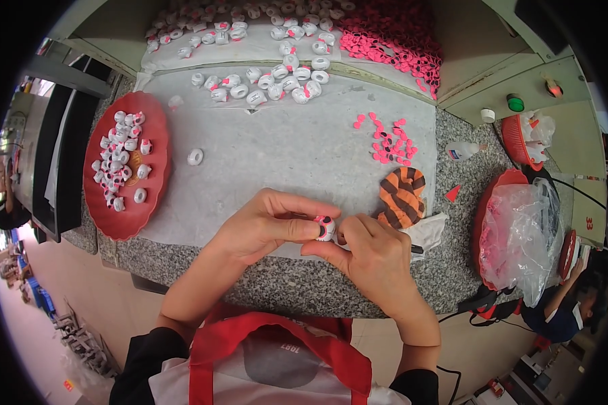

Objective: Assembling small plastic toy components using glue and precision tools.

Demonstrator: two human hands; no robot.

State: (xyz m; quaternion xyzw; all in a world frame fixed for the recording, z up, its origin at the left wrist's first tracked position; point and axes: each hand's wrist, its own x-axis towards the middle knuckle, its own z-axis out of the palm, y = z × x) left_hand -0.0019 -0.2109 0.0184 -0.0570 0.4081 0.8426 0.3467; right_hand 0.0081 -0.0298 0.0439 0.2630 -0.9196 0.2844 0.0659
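Observation:
Near the front edge of the worktop, my left hand pinches a small white figurine head with pink and black parts between thumb and fingers. Right beside it is my right hand, its fingers curled and its thumb reaching under the figurine head. Whether the right fingers hold something small is hidden. A dark thin end shows beyond the right hand, next to a crumpled white cloth. Just past that hand lies an orange and black striped pad. Loose pink pieces are scattered behind the pad.
A red scalloped tray with many white heads stands at the left. More white heads and a pink heap lie at the back. At right are a clear bottle, a red basket, plastic bags and another person.

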